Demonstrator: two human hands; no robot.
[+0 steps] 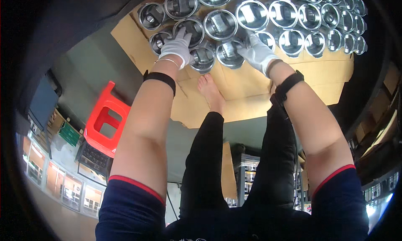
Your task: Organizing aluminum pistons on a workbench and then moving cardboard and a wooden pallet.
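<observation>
Many silvery metal engine pistons stand close together in rows, their hollow ends facing up. My left hand (177,49), in a white glove, reaches among the left ones with its fingers spread. Its fingertips lie over the rim of one piston (195,36), and its thumb is beside a front piston (202,60). My right hand (257,54), gloved too, lies between another front piston (230,53) and the piston (268,41) to its right. Its thumb is at the former's rim and its fingers stretch forward, partly hidden. Neither hand lifts anything.
Brown cardboard (240,84) lies under the pistons, with my bare foot (210,92) on it. A red plastic stool (96,121) stands on the left, near a green crate (69,134). Behind my legs is a shelf rack (248,174) holding shiny parts.
</observation>
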